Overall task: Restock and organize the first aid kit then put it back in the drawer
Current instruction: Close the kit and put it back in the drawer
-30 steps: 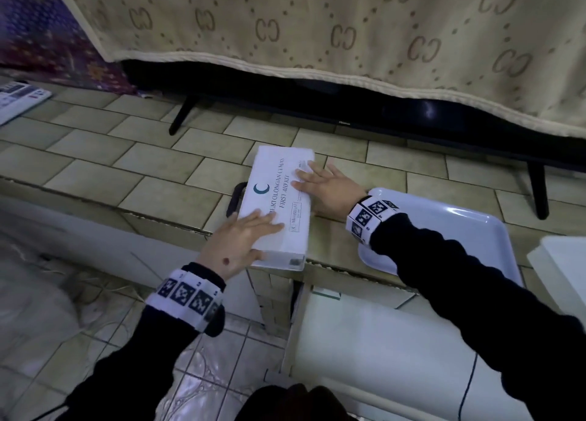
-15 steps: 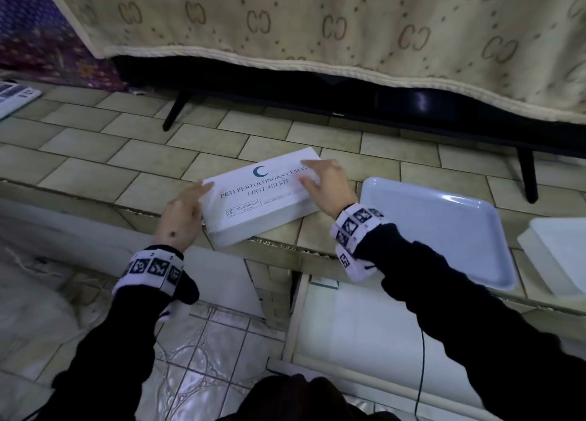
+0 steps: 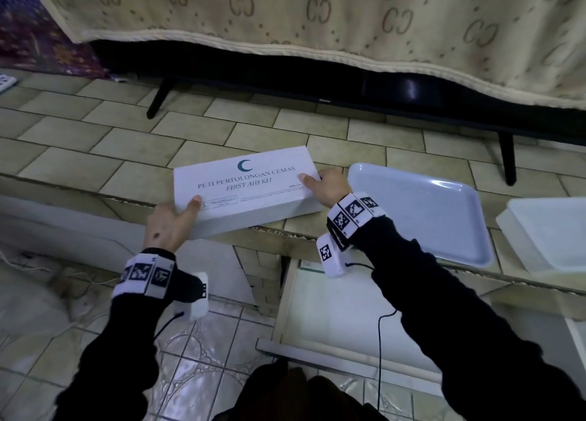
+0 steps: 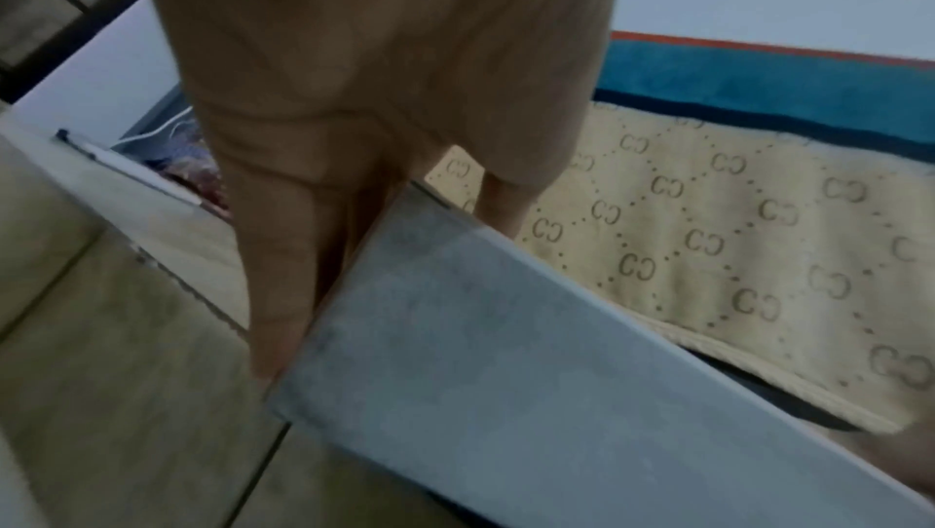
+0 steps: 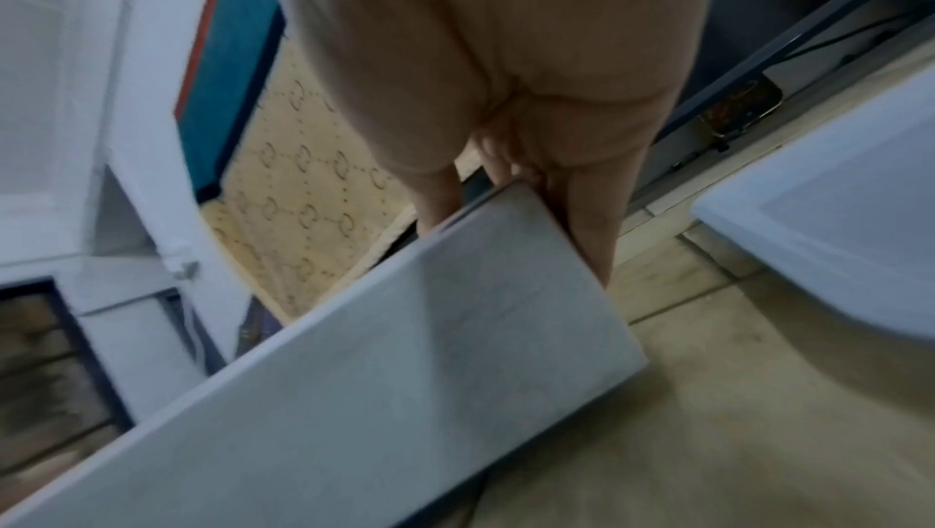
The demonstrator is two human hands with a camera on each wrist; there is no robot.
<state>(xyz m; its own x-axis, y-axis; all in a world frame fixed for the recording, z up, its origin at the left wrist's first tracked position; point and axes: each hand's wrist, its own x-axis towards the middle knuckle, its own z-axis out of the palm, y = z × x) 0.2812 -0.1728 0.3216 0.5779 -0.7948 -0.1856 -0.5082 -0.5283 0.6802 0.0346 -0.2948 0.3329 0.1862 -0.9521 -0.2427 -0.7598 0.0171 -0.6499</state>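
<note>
First aid kit (image 3: 245, 187): rigid, smooth, probably light; left hand (image 3: 168, 227) at 8 o'clock, right hand (image 3: 326, 186) at 3 o'clock, clasp its ends.

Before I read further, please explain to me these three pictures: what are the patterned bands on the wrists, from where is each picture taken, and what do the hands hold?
There is no machine here, only a person in dark sleeves. The patterned bands carry small cameras, one on each wrist; a third camera sits on the head.

The head picture looks down at a tiled counter. On it lie a white first aid kit, a pale tray to its right, and a white container at the far right edge. Below the counter an open drawer shows.

The left hand holds the kit's left end with the thumb on top; the right hand holds its right end. Each grip is a pinch.

The left wrist picture looks along the left hand at the kit. The right wrist picture does the same for the right hand and the kit. Both are blurred.
</note>
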